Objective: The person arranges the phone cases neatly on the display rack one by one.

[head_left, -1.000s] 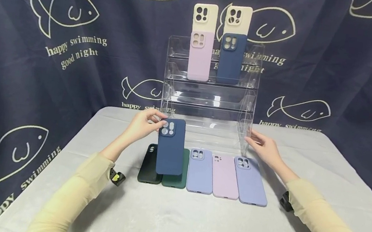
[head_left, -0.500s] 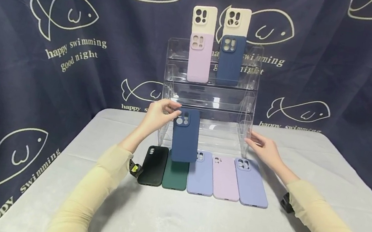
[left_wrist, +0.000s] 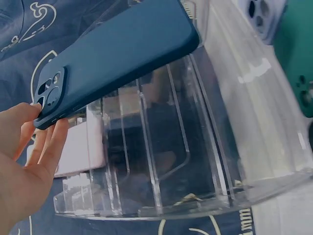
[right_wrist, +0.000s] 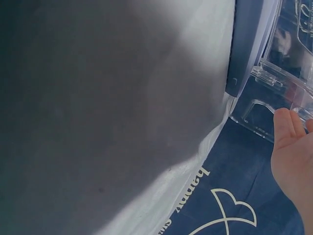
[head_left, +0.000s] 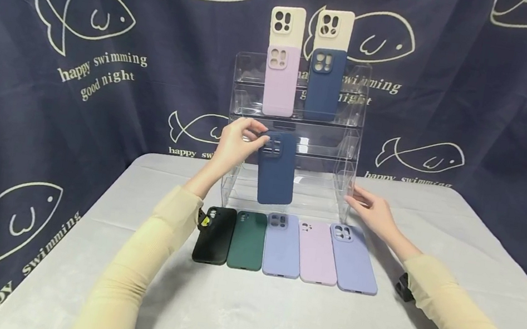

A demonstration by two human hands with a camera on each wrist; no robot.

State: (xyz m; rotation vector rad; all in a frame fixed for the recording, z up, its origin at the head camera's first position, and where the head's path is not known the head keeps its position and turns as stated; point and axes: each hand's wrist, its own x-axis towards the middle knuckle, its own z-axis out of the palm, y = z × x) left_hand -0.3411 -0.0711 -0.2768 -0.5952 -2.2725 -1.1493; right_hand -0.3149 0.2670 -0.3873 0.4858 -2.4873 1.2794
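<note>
Navy phone case (head_left: 275, 180) held in front of transparent rack (head_left: 325, 136)

Head view: The left hand (head_left: 239, 141) clamped the navy phone case at its upper left corner, by the camera cutouts. The case was nearly upright, camera end uppermost, before the middle tiers of the transparent rack and above the table (head_left: 262, 319). Contact between case and rack could not be determined. The right hand (head_left: 374, 211) was at the rack's right side panel, thumb and fingers at its edge; whether they pinched it could not be told. Five cases lay in a row before the rack, left to right: black case (head_left: 214, 242), green case (head_left: 247, 246), periwinkle case (head_left: 283, 254), pink case (head_left: 320, 259), second periwinkle case (head_left: 358, 268). Higher on the rack, a lilac case (head_left: 280, 91) and a second navy case (head_left: 322, 97) stood side by side, each in front of a white case (head_left: 295, 35). A dark blue curtain (head_left: 153, 14) with fish outlines formed the backdrop.

Left wrist view: Thumb and fingers gripped the camera end of the held case, which slanted across the clear tiers.

Right wrist view: The visible fingers (right_wrist: 283, 127) were extended and overlapped the rack's clear side. The shadowed table filled most of the left.
</note>
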